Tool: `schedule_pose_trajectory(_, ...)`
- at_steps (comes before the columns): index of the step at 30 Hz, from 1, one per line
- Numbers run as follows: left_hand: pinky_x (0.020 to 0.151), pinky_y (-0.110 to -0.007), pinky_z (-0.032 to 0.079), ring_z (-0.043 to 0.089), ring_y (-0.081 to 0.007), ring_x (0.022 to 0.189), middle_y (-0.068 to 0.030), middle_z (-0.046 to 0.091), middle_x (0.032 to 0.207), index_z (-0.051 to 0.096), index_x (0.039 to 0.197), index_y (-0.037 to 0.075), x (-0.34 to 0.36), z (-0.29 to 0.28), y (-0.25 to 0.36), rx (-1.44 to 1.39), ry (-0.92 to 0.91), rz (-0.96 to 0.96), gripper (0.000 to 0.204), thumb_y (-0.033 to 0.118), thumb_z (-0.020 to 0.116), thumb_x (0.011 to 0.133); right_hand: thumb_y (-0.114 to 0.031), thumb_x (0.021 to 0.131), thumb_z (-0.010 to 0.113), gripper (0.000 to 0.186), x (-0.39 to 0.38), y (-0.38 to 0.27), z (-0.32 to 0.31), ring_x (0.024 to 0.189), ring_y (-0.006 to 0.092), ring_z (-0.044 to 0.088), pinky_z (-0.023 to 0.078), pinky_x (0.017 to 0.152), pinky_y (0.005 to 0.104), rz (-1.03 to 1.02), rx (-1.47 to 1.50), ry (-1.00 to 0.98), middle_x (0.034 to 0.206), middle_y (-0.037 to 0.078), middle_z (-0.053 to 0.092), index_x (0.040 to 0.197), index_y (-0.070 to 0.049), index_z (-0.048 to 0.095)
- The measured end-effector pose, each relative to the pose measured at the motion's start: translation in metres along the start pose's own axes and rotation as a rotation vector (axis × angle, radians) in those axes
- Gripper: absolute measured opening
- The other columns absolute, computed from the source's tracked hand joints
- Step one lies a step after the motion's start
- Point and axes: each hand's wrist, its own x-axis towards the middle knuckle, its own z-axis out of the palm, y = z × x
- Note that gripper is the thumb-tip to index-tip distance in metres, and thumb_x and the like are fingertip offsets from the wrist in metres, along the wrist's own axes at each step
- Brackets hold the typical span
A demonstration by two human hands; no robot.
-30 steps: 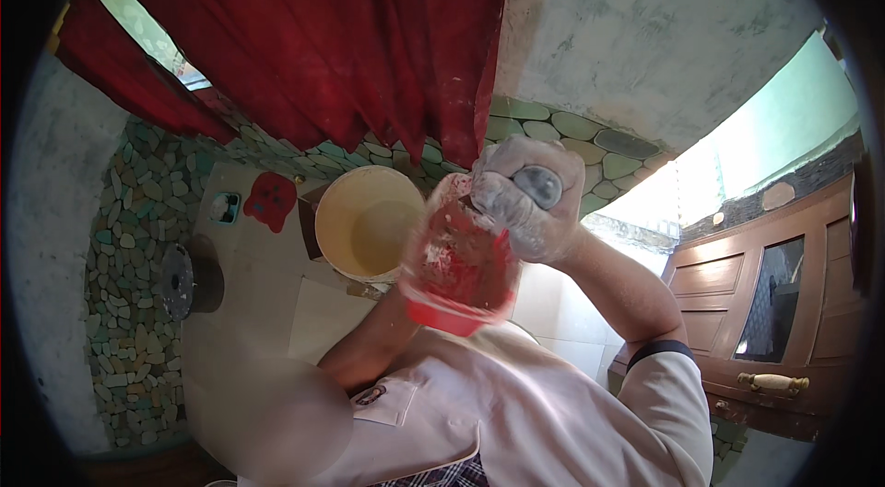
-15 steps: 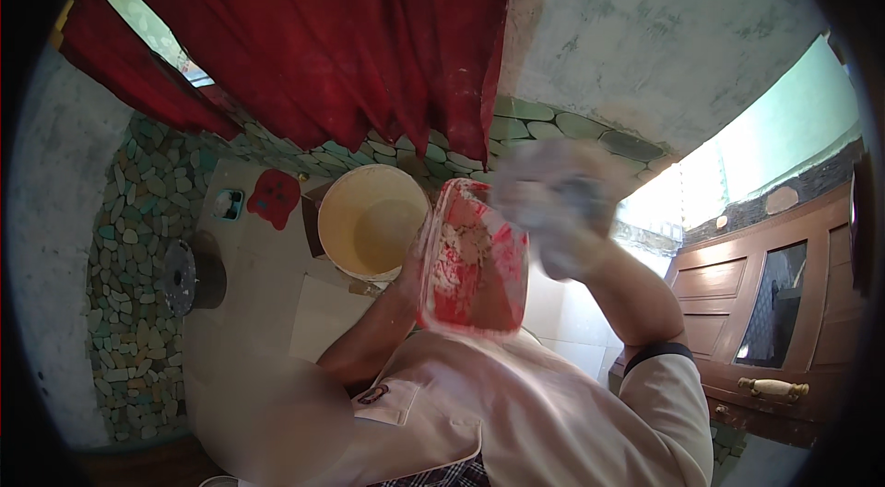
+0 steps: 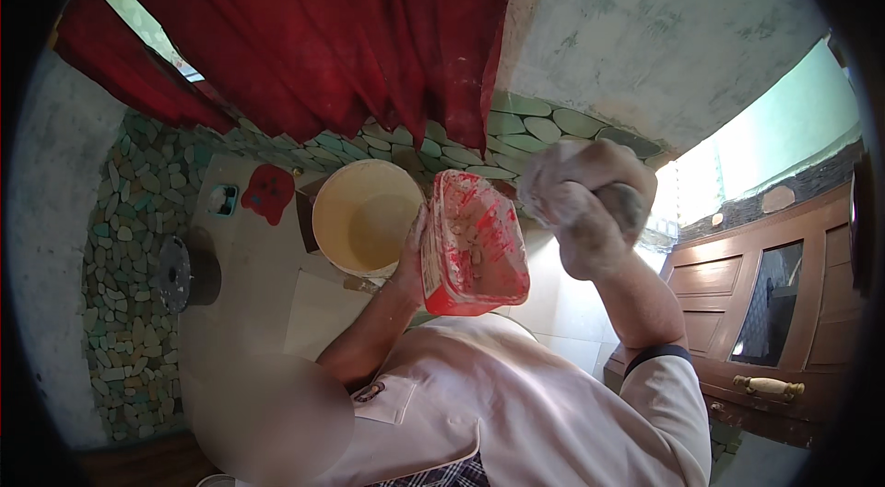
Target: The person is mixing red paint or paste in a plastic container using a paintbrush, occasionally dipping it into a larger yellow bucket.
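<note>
My left hand grips the side of a red plastic tub in front of my chest. Pale, pasty residue coats the tub's inside in smears and lumps, with red showing through. To the right of the tub my right hand is raised, apart from it. Its fingers are curled in, and a whitish covering lies over them; I cannot tell whether that is a glove or paste. A greyish patch shows at the fingers, but what they hold is not clear.
A large cream bucket stands left of the tub. Further left are a red bear-shaped item, a phone-like object and a dark cylindrical container. Red curtains hang ahead; a wooden door is at right.
My right hand has moved right, away from the tub's rim, and shows less blur. The tub's opening has tilted slightly, with more of its red near wall visible. My left hand keeps its hold.
</note>
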Motion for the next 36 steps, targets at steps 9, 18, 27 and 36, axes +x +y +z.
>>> schedule_pose_trajectory(9,0.087,-0.044,0.052,0.059,-0.028,0.104,-0.0102,0.057,0.118,0.04,0.135,0.014,-0.015,-0.056,0.008,0.412,0.258,0.284,0.073,0.069,0.035,0.087,-0.006,0.089,0.051,0.02,-0.01,-0.011,-0.001,0.051,0.0145,0.039,0.036,0.047,0.0315,0.032,0.027,0.09,0.062,0.006,0.043,0.071,-0.004,0.041)
schedule_pose_trajectory(18,0.102,-0.046,0.04,0.045,-0.0275,0.124,-0.0097,0.041,0.139,0.026,0.143,0.012,-0.011,-0.02,0.008,0.447,0.222,0.498,0.075,0.064,0.036,0.09,-0.004,0.088,0.051,0.012,-0.039,-0.008,0.001,0.049,0.0165,0.045,0.04,0.045,0.0309,-0.109,-0.175,-0.085,0.062,0.009,0.049,0.079,-0.001,0.043)
schedule_pose_trajectory(27,0.096,-0.048,0.044,0.051,-0.0283,0.116,-0.0081,0.044,0.133,0.03,0.14,0.013,-0.009,0.004,0.001,0.562,0.274,0.577,0.077,0.066,0.041,0.087,0.002,0.082,0.055,0.01,-0.038,-0.011,0.0,0.052,0.0224,0.052,0.047,0.05,0.0341,-0.22,-0.178,-0.161,0.062,0.01,0.051,0.078,0.0,0.046)
schedule_pose_trajectory(36,0.1,-0.045,0.042,0.048,-0.0281,0.12,-0.0095,0.041,0.136,0.026,0.143,0.013,-0.009,0.012,-0.006,0.626,0.279,0.589,0.081,0.068,0.041,0.086,0.004,0.076,0.062,0.015,-0.04,0.006,0.005,0.047,0.0179,0.051,0.039,0.043,0.0297,-0.083,0.047,0.147,0.058,0.007,0.051,0.07,-0.003,0.051)
